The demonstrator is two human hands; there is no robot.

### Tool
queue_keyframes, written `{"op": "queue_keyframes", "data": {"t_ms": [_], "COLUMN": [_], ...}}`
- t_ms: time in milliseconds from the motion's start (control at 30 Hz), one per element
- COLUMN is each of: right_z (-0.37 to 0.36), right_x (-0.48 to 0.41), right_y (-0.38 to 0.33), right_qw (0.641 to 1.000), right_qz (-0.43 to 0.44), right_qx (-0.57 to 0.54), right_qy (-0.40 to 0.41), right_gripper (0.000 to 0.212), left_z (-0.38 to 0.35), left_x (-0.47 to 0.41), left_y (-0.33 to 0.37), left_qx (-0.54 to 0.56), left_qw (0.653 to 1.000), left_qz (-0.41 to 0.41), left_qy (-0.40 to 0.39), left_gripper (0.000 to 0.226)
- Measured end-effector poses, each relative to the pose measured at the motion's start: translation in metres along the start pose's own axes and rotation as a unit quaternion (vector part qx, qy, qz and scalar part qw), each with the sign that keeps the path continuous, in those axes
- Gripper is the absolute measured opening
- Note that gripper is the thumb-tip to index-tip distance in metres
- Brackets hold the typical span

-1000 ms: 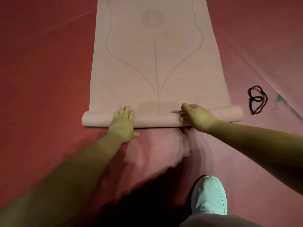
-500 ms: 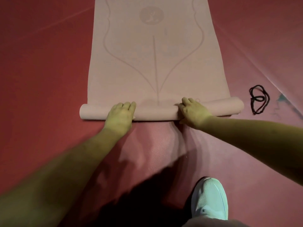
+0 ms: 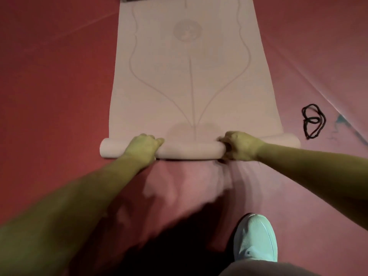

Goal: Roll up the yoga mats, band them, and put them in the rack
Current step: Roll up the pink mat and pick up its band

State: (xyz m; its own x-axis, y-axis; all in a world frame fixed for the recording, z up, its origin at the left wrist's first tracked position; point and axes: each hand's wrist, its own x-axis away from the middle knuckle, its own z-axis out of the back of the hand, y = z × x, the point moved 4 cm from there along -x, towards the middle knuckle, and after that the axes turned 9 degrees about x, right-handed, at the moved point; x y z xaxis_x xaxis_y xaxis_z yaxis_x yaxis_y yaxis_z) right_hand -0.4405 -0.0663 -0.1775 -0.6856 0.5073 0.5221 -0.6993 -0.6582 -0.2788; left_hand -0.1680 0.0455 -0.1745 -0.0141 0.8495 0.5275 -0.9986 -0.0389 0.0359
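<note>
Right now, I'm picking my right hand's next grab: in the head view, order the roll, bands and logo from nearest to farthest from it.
1. The roll, gripped by the right hand.
2. The bands, on the floor to its right.
3. The logo, far ahead up the mat.

We see a red floor (image 3: 49, 96) carrying a pale pink yoga mat (image 3: 189, 86), flat for most of its length and rolled at its near end. To the right of the roll, apart from it, lie looped black bands (image 3: 313, 121), and a white shoe (image 3: 255, 238) stands nearer us.
</note>
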Motion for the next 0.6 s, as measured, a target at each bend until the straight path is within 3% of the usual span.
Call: {"op": "queue_keyframes", "data": {"t_ms": [167, 300, 433, 500, 600], "right_z": [-0.034, -0.047, -0.036, -0.034, -0.034], "right_x": [0.043, 0.049, 0.036, 0.032, 0.027], "right_y": [-0.02, -0.016, 0.008, 0.011, 0.011], "right_qw": [0.998, 0.993, 0.997, 0.998, 0.983], "right_qz": [0.031, 0.043, 0.019, 0.026, 0.048], "right_qx": [-0.028, -0.056, -0.069, 0.003, 0.122], "right_qy": [-0.055, -0.092, -0.016, 0.049, 0.131], "right_gripper": [0.038, 0.05, 0.057, 0.059, 0.061], "left_z": [-0.026, -0.03, -0.027, -0.032, -0.032], "left_x": [0.037, 0.045, 0.047, 0.047, 0.05], "left_y": [0.015, 0.021, 0.011, 0.005, 0.004], "left_qx": [-0.017, -0.006, 0.152, 0.226, 0.141], "left_qw": [0.996, 0.991, 0.981, 0.968, 0.989], "left_qz": [-0.045, -0.026, 0.037, 0.066, 0.041], "left_qy": [-0.081, -0.133, -0.114, -0.086, 0.031], "left_gripper": [0.075, 0.08, 0.053, 0.052, 0.057]}}
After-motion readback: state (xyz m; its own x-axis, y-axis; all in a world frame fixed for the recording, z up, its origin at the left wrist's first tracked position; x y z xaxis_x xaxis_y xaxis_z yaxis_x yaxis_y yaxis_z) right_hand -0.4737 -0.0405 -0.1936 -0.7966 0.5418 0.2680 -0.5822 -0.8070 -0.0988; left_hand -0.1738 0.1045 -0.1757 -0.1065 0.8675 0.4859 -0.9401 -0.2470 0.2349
